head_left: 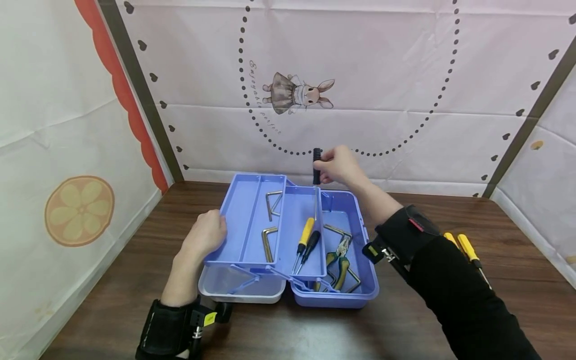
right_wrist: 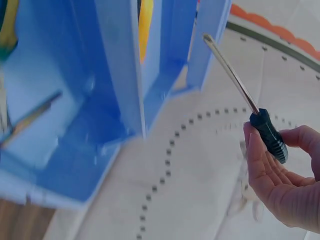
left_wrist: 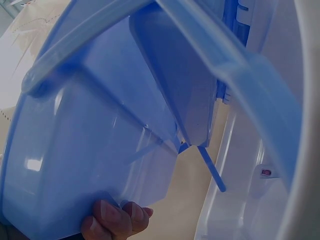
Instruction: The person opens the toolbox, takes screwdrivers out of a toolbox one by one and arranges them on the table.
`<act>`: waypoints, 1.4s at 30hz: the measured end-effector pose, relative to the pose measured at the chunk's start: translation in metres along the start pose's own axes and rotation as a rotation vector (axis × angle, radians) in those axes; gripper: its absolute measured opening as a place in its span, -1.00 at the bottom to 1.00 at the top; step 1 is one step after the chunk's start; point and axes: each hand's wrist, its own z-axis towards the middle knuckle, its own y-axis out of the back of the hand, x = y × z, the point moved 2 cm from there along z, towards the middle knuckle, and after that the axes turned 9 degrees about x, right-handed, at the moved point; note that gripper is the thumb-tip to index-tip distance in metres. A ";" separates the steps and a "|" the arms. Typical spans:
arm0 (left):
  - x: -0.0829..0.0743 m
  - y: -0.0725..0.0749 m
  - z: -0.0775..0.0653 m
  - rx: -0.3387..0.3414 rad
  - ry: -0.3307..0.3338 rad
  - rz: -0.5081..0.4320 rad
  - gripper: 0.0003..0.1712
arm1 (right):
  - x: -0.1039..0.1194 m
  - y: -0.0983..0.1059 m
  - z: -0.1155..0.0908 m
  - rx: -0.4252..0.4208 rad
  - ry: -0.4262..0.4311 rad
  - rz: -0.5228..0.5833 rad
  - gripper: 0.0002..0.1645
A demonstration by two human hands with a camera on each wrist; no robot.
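Observation:
At the outer left edge of the blue toolbox's upper tray [head_left: 234,215], my left hand [head_left: 202,237] grips the rim, fingertips [left_wrist: 110,214] curled under it in the left wrist view. My right hand [head_left: 339,165] pinches a screwdriver [head_left: 317,167] by its black ribbed handle, blade down over the back of the middle tray [head_left: 291,205]; the right wrist view shows its bare metal shaft [right_wrist: 232,75]. In the middle tray lie a yellow-handled screwdriver [head_left: 307,232] and a black-handled one [head_left: 312,242]. Bent hex keys [head_left: 266,244] rest in the upper tray.
The toolbox's deep bottom [head_left: 355,225] holds green-handled pliers [head_left: 343,272] and several hex keys. Its translucent lid [head_left: 243,292] lies opened out at the left. Yellow-handled screwdrivers [head_left: 467,247] lie on the wooden table [head_left: 414,320] to the right. A printed cloth [head_left: 382,60] hangs behind.

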 end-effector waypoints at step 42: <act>-0.001 0.000 0.000 -0.010 0.003 -0.001 -0.69 | -0.196 0.075 -0.052 -0.120 -0.280 -0.626 -0.66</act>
